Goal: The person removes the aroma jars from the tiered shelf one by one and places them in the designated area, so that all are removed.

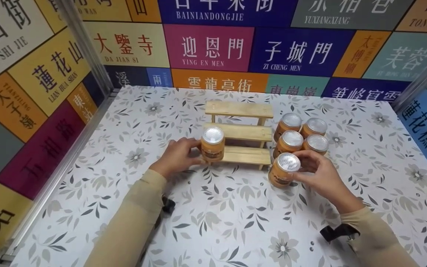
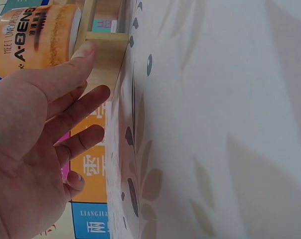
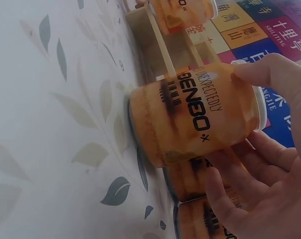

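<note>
An orange can with a silver lid [image 1: 212,144] stands on the lowest step of a small wooden three-step rack [image 1: 241,155]. My left hand [image 1: 178,155] pinches it from the left, thumb low at its base and the other fingers loosely spread in the left wrist view. To the right of the rack, my right hand [image 1: 319,174] grips a second orange can [image 3: 195,117] between thumb and fingers. That can leans slightly, its bottom edge close over the tablecloth. Its label faces the right wrist camera.
Several more orange cans [image 1: 291,140] stand grouped behind the right-hand can, beside the rack. The rack's upper steps [image 1: 239,108] rise toward the back. A floral cloth [image 1: 213,222] covers the table, and colourful sign-printed walls [image 1: 209,48] close in the back and sides.
</note>
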### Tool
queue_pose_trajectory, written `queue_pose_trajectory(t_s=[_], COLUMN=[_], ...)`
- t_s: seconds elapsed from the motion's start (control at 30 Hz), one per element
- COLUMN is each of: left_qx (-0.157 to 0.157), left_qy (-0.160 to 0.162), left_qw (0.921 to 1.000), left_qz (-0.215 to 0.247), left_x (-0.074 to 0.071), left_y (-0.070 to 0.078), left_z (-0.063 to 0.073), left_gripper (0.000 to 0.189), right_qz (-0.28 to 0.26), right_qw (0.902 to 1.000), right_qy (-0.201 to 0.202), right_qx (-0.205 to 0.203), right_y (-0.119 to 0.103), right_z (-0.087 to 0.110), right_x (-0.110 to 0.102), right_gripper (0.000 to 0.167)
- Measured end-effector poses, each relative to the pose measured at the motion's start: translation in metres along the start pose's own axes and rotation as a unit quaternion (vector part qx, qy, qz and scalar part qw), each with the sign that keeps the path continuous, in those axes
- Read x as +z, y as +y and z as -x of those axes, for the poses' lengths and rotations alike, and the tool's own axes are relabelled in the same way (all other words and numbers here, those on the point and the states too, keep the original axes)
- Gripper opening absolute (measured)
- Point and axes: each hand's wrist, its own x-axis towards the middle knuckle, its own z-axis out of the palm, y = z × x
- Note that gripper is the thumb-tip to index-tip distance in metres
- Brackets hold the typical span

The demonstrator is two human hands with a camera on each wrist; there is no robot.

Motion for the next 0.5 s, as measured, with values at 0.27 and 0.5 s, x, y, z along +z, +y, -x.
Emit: queue_pose_trajectory(t_s=[0.27,0.5], left_qx=[0.002,0.003], left_qy=[0.005,0.005], left_qw=[1.0000,1.0000], left_qz=[0.002,0.005], left_x=[-0.0007,-0.0003], left_y=[-0.0002,-0.0005], left_z=[0.0011,0.0013], left_gripper=[0.062,0.062], right_qz=[0.045,-0.004], right_qw=[0.9989,0.9927], right_qy=[0.004,0.061], right_qx=[-0.012,-0.104], right_y=[0.0004,-0.0082], right_z=[-0.0012,-0.0043], right_x=[-0.0041,-0.0009], right_gripper=[0.062,0.054])
